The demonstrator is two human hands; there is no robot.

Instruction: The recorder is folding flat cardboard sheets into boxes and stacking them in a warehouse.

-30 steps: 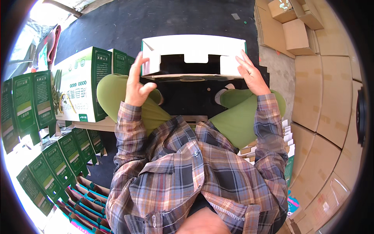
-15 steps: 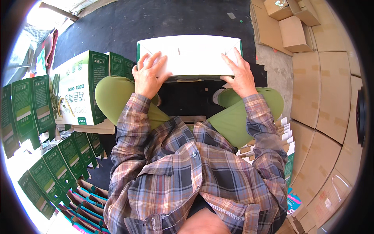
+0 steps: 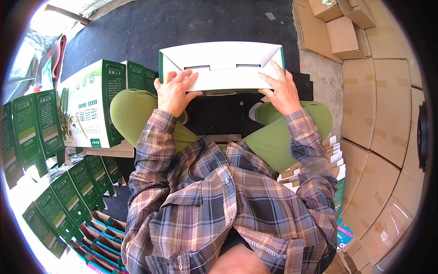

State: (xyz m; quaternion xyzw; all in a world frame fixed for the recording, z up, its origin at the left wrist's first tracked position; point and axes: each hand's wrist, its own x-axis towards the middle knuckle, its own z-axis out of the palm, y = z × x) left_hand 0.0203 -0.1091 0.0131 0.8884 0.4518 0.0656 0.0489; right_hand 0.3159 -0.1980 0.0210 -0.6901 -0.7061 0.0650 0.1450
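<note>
A white carton [image 3: 223, 80] with green ends stands between my knees, its white inner side facing up. Two dark slots run across its middle, where a near flap lies below a sloping far panel. My left hand [image 3: 175, 93] grips the near left corner, its fingers bent over the flap and its thumb along the front edge. At the near right corner, my right hand [image 3: 283, 92] has its fingers on the flap and end wall, with the thumb at the front edge. The carton's inside is hidden, and its lower front is mostly out of sight.
Printed green-and-white cartons [image 3: 89, 107] stand at my left, with green flat-sided cartons [image 3: 68, 198] in rows nearer me. Brown cardboard boxes [image 3: 358, 100] are stacked along the right. Opened brown boxes [image 3: 342, 36] lie at the far right on the black mat [image 3: 205, 20].
The carton's near flap has shifted down from the far panel, so two slots and folded corners now show. My left fingers have moved slightly down; my right hand stays at its corner.
</note>
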